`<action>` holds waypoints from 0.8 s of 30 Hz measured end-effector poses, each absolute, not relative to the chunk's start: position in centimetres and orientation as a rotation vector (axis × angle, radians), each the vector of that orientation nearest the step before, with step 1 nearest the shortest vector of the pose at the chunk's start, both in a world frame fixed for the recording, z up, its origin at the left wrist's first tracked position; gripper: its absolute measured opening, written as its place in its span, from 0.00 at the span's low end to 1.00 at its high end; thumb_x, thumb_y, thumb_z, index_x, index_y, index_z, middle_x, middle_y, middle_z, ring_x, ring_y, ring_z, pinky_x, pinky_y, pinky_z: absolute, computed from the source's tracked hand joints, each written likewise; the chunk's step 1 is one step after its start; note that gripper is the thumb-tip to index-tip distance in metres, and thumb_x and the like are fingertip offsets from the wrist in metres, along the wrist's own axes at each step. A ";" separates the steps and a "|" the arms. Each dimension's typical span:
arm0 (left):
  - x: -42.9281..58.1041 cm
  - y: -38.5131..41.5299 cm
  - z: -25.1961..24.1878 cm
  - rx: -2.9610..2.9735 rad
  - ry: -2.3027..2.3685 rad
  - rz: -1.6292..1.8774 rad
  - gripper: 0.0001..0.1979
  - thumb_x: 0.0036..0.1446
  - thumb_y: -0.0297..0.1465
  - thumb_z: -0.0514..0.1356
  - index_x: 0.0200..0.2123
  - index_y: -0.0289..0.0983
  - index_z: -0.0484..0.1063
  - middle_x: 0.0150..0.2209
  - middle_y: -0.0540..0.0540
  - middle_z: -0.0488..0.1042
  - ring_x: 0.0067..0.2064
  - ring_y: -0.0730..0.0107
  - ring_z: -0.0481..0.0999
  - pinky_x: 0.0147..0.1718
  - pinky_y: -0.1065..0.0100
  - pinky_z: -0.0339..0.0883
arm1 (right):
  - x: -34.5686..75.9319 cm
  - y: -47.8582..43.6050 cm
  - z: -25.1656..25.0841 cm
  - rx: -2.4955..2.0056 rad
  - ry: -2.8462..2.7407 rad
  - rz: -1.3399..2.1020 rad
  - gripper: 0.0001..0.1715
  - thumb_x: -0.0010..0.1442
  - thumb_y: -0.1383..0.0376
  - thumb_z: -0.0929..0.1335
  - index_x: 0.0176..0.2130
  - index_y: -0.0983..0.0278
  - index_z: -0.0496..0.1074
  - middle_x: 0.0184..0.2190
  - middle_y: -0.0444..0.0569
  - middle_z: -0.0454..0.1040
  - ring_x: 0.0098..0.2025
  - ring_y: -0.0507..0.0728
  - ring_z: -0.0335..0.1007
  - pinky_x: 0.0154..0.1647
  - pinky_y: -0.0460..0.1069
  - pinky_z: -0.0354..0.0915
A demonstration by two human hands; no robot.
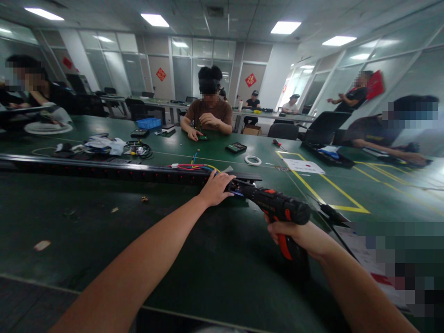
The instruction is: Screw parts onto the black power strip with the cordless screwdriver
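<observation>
A long black power strip [104, 170] lies across the green table [86, 222]. My left hand [217, 188] rests on its right end, fingers curled over the casing beside some coloured wires [189, 166]. My right hand [298, 236] is wrapped round the orange-and-black grip of a cordless electric screwdriver [277, 208]. The tool's tip points left at the strip's end, right by my left fingers.
A small brass part [144, 199] and scraps lie on the table to the left. A roll of white tape [253, 160], a black meter [236, 147], papers [303, 165] and yellow floor-tape lines lie beyond. A person [209, 115] sits opposite; others work at both sides.
</observation>
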State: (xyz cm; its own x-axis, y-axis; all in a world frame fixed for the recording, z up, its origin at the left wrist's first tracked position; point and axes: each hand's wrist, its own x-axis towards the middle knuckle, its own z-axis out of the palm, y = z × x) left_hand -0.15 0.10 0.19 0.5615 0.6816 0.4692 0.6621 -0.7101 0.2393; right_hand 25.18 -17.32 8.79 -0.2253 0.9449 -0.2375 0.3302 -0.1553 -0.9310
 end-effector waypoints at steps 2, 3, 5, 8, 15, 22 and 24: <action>-0.2 0.0 0.3 2.747 1.180 0.849 0.32 0.68 0.38 0.68 0.71 0.39 0.65 0.68 0.36 0.72 0.73 0.48 0.65 0.76 0.39 0.40 | 25.2 -17.3 8.8 -1.462 -1.545 1.397 0.16 0.46 0.60 0.75 0.35 0.61 0.73 0.21 0.40 0.74 0.25 0.55 0.70 0.30 0.50 0.68; -0.2 0.0 0.3 2.749 1.181 0.850 0.32 0.68 0.38 0.68 0.71 0.38 0.65 0.68 0.35 0.72 0.73 0.48 0.65 0.76 0.39 0.40 | 25.1 -17.4 8.9 -1.463 -1.545 1.397 0.15 0.46 0.60 0.75 0.35 0.61 0.73 0.21 0.40 0.74 0.25 0.55 0.70 0.30 0.50 0.68; -0.1 -0.1 0.4 2.753 1.182 0.849 0.32 0.68 0.38 0.68 0.70 0.38 0.65 0.68 0.35 0.72 0.73 0.48 0.65 0.76 0.39 0.40 | 25.1 -17.4 9.0 -1.463 -1.541 1.396 0.15 0.46 0.61 0.75 0.35 0.61 0.73 0.20 0.41 0.74 0.25 0.55 0.70 0.30 0.50 0.67; -0.1 -0.2 0.5 2.753 1.184 0.847 0.32 0.68 0.38 0.68 0.70 0.38 0.65 0.67 0.35 0.72 0.73 0.48 0.66 0.76 0.39 0.41 | 25.0 -17.5 9.1 -1.450 -1.528 1.394 0.15 0.46 0.61 0.75 0.35 0.61 0.74 0.21 0.41 0.75 0.25 0.55 0.71 0.30 0.50 0.67; -0.2 0.1 0.2 2.752 1.174 0.870 0.32 0.68 0.38 0.68 0.70 0.39 0.66 0.67 0.35 0.72 0.72 0.47 0.66 0.76 0.38 0.41 | 25.0 -17.6 9.0 -1.470 -1.499 1.409 0.19 0.46 0.61 0.75 0.40 0.62 0.76 0.20 0.40 0.74 0.25 0.56 0.71 0.29 0.50 0.66; -0.1 -0.2 0.5 2.746 1.184 0.862 0.31 0.67 0.37 0.69 0.70 0.39 0.66 0.67 0.35 0.72 0.72 0.48 0.66 0.76 0.39 0.42 | 25.0 -17.7 8.9 -1.469 -1.501 1.386 0.21 0.47 0.59 0.76 0.41 0.62 0.76 0.21 0.41 0.75 0.25 0.56 0.72 0.29 0.51 0.66; -0.1 -0.2 0.5 2.749 1.181 0.867 0.31 0.67 0.37 0.69 0.70 0.38 0.66 0.67 0.35 0.72 0.72 0.48 0.66 0.76 0.39 0.41 | 25.0 -17.7 8.9 -1.466 -1.502 1.390 0.21 0.47 0.59 0.75 0.42 0.62 0.76 0.21 0.41 0.75 0.25 0.56 0.72 0.30 0.51 0.66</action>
State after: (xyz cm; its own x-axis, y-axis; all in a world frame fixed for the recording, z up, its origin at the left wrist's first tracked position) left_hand -0.10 -0.19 0.49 0.5575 0.6766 0.4810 0.6617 -0.7121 0.2348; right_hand 25.00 -17.66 8.93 -0.1971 0.9521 -0.2336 0.3062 -0.1666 -0.9373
